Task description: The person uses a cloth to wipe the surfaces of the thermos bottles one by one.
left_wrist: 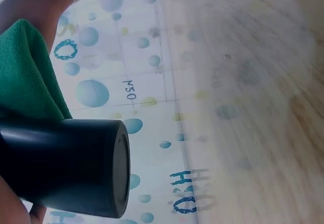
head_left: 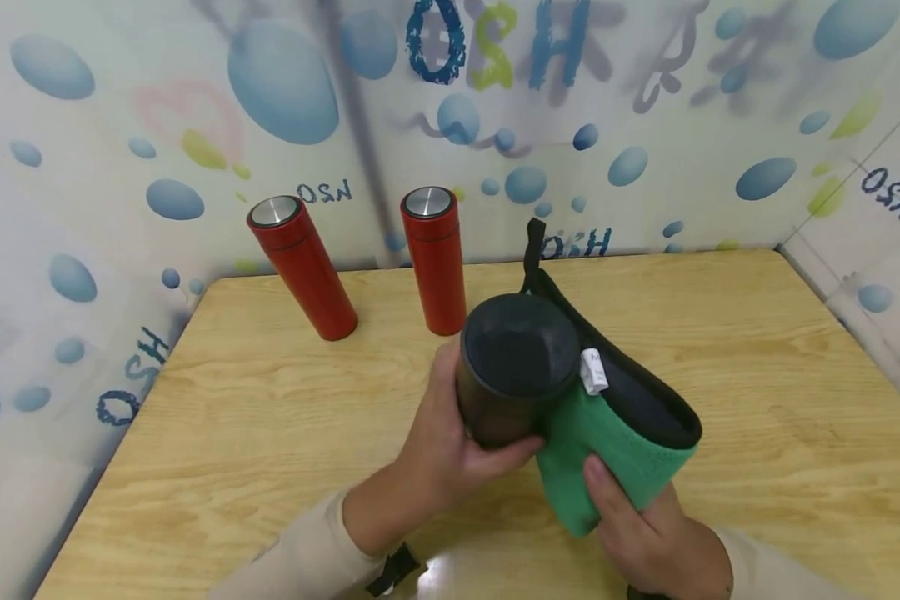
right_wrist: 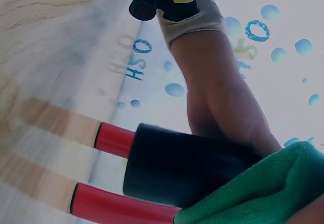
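Observation:
My left hand [head_left: 438, 446] grips a black tumbler [head_left: 506, 417] by its side, its dark round top turned toward the head camera. Pressed close against the tumbler is a green fuzzy cloth piece [head_left: 607, 437] with a black inner side, black edging, a hanging loop and a white label. My right hand [head_left: 656, 533] holds this cloth from below, thumb on its green face and the other fingers hidden behind. In the left wrist view the tumbler [left_wrist: 61, 166] shows its flat base. From the right wrist, the green cloth [right_wrist: 273, 188] overlaps the tumbler [right_wrist: 177, 168].
Two red bottles with silver-topped lids stand upright toward the back of the wooden table [head_left: 270, 433]: the left bottle [head_left: 307, 279] and the right bottle [head_left: 437, 275]. Behind the table rises a white wall covering [head_left: 420, 233] with blue spots and lettering.

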Action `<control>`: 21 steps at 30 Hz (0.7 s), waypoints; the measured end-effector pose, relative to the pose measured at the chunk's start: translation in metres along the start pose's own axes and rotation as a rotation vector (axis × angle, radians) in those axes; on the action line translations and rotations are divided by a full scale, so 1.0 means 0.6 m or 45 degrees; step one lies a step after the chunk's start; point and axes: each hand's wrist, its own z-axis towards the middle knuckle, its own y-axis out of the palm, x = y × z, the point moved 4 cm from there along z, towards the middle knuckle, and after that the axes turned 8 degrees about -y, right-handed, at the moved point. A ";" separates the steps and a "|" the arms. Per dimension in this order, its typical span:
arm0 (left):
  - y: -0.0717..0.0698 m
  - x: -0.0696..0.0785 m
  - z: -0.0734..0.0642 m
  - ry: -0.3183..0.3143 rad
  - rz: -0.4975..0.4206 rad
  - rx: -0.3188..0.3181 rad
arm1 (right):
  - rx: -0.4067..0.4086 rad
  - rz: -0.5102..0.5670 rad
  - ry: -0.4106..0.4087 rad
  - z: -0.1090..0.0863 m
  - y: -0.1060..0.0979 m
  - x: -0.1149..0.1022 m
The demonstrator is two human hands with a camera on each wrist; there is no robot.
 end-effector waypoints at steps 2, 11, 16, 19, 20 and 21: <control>0.002 0.001 0.002 0.009 -0.013 -0.001 | 0.007 0.023 -0.038 0.001 -0.001 -0.002; 0.005 -0.001 0.001 0.056 -0.035 0.000 | 0.018 0.011 -0.053 0.006 -0.001 -0.003; -0.003 0.000 -0.001 0.114 -0.126 0.067 | -0.095 -0.094 0.124 0.007 0.004 0.001; -0.008 0.000 -0.004 0.164 -0.181 0.132 | -0.191 -0.137 0.208 0.008 0.007 0.002; -0.010 0.001 -0.004 0.183 -0.198 0.150 | -0.208 -0.132 0.214 0.009 0.008 0.002; -0.011 0.001 -0.004 0.200 -0.209 0.166 | -0.230 -0.119 0.227 0.011 0.008 0.002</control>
